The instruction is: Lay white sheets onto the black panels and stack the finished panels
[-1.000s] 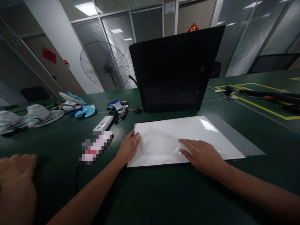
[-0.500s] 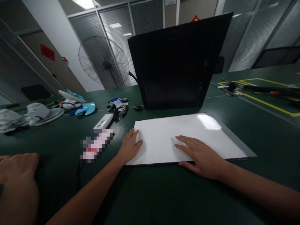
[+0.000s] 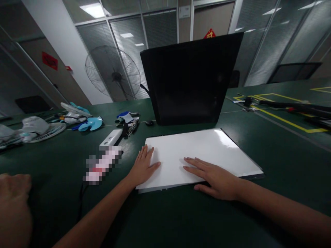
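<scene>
Left hand [image 3: 143, 166] laid flat, fingers spread, on the left edge of the white sheet [image 3: 204, 151]; nothing gripped; right hand [image 3: 214, 177] laid flat with fingers spread on the sheet's near edge, thumb over the edge onto the green table [image 3: 181, 220]; sheet lies flat under both palms, stretching away from the right hand; black panel [image 3: 190, 77] stands upright just beyond the sheet, ahead of both hands; white device [image 3: 111, 137] lies left of the left hand, near it; fan parts [image 3: 85, 122] seen farther left; another person's hand [image 3: 12, 206] rests on the table well left of the left hand
</scene>
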Tool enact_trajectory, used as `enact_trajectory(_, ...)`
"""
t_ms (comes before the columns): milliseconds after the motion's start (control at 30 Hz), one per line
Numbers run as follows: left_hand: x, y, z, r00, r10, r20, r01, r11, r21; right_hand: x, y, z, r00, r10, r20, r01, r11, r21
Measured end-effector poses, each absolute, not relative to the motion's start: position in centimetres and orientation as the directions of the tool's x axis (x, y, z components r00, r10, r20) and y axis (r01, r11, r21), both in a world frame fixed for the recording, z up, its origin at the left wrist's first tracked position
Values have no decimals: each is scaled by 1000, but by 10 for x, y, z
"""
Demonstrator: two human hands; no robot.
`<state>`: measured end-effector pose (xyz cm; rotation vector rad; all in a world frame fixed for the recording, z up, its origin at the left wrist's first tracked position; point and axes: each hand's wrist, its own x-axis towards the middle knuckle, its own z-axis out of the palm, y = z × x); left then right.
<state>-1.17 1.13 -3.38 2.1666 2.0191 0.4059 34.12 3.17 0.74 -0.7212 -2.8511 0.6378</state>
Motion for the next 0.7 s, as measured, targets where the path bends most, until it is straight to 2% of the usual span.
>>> enact_trajectory(100,-13,11,-31,78,994,80,955,-98,280,346,32,16,-886,462,41,401,807,-434)
enact_trajectory(300,-14,10,-26,109,992,59,958,-121,259,362,40,23,-859,511,19,466,797,-384)
enact_trajectory(400,-13,7,-24,119,990,81,965,-134,225,364,41,22,-867,493,77,451,840,-302)
enact_trajectory(533,-12,5,-23,122,990,77,972,-135,195,362,36,20,-903,342,259,342,938,-48)
enact_trajectory(700,-10,7,-22,98,992,84,971,-114,211,361,31,10,-880,-4,475,170,931,323)
